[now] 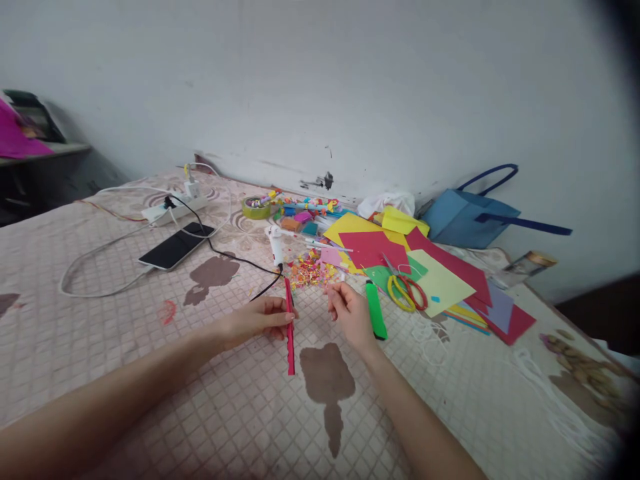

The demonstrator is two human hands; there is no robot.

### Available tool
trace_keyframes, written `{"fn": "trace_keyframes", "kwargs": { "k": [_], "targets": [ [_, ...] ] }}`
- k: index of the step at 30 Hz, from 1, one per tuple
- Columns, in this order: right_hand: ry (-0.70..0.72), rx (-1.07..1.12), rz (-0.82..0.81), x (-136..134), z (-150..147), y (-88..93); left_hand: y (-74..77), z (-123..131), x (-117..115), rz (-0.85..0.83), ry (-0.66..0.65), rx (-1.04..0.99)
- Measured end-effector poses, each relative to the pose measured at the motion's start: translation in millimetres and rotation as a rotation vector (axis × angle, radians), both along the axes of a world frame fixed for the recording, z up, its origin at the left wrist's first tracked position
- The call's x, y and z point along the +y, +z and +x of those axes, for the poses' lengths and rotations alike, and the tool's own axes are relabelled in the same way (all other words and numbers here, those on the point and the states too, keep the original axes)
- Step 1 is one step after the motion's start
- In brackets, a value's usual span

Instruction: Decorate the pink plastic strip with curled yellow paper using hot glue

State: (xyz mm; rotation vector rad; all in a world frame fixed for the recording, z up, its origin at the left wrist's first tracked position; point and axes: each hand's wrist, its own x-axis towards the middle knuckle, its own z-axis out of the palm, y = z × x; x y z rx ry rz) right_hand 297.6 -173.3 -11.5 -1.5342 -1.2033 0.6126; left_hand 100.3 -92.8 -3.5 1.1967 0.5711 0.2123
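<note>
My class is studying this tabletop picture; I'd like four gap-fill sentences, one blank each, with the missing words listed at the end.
1. The person's ____ hand holds the red strip.
2. Beside the right hand lies a long object coloured ____.
3. The scissors have red and ____ handles.
4. In the picture, the bag is to the ____ of the phone.

Missing words: left; green; yellow; right.
</note>
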Motion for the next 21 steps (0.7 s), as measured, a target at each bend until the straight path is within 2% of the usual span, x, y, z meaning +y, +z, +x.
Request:
{"fn": "trace_keyframes", "kwargs": {
  "k": [4,7,16,21],
  "targets": [
    [0.123,0.454,-0.053,1.3,-4.3,1.2,-3.0,0.1,1.5,-0.013,-0.017,0.004],
    [0.154,0.569,-0.052,2.5,-4.3,2.6,-4.1,0.1,2.0,-0.019,-0.024,0.011],
    [0.206,0.461,0.044,4.4,-5.2,-4.1,0.5,-2.5,1.4,0.041,-0.117,0.045],
    [0.021,0.350,0.061,2.2,-8.0,-5.3,-4.9,-2.9,0.2,0.101,-0.145,0.013]
  ]
}}
